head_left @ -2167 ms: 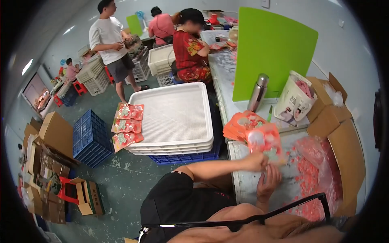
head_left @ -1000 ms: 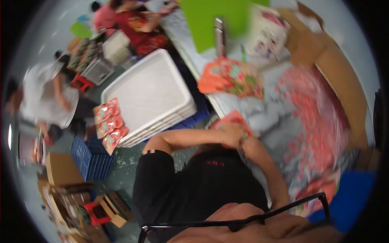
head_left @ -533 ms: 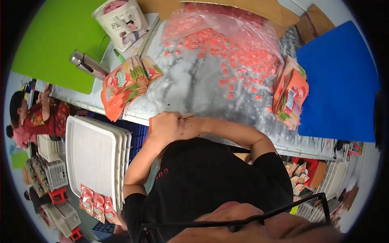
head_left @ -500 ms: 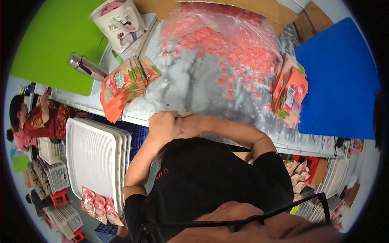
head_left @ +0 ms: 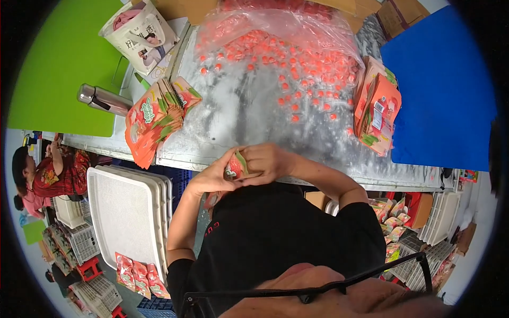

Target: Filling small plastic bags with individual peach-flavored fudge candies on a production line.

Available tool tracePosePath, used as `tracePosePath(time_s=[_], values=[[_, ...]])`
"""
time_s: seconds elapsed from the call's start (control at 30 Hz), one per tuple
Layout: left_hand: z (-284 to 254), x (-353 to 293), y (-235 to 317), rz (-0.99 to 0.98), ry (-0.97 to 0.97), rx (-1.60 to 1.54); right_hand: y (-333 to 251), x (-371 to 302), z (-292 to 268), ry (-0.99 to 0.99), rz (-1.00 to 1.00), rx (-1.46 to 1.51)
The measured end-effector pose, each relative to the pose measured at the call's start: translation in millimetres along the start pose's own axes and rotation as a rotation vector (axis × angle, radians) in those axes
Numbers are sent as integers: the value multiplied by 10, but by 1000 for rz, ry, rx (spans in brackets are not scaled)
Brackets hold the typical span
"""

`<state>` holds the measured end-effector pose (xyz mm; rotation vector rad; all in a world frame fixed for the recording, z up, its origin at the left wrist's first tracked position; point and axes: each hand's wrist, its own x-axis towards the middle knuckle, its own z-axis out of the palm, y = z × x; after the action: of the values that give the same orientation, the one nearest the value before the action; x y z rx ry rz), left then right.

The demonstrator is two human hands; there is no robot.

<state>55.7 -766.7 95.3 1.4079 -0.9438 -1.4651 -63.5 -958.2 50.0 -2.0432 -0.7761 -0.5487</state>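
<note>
At the table's near edge, close to my body, a small red and green pouch (head_left: 234, 167) is held between my hands. My left hand (head_left: 213, 179) grips its left side, thumb and fingers around it. My right hand (head_left: 268, 161) is closed on the other side, fingers curled at the pouch's green edge; its fingertips are partly hidden. Past my hands lie many small red wrapped balls (head_left: 295, 107), spilling from a clear plastic bag (head_left: 265, 24). A fanned stack of flat red pouches (head_left: 151, 119) lies left of them, and another pouch stack (head_left: 379, 111) lies to the right.
A steel flask (head_left: 103, 99) and a white tote bag (head_left: 140, 40) stand at the left. Stacked white trays (head_left: 122, 212) sit below, with several filled pouches (head_left: 139, 275) on top. A blue panel (head_left: 440, 95) borders the right side. A co-worker (head_left: 58, 172) is at far left.
My hands have moved apart and slightly right, and the pouch between them now shows. Earlier my left hand covered it. The view has shifted a little.
</note>
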Motion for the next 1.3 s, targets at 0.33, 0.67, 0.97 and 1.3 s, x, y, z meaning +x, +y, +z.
tracePosePath(time_s=[0.33, 0.67, 0.97, 1.3], values=[[119, -138, -20, 184, 297, -182, 1064, -586, -602, 15, 945, -992], [65, -366, -146, 246, 444, -292, 927, -452, -267, 346, 886, 102], [-8, -528, -268, 239, 602, -301, 563, -642, -173, 106, 699, -391], [-3, -555, -317, 238, 648, -272, 477, -664, -49, 56, 687, -550]])
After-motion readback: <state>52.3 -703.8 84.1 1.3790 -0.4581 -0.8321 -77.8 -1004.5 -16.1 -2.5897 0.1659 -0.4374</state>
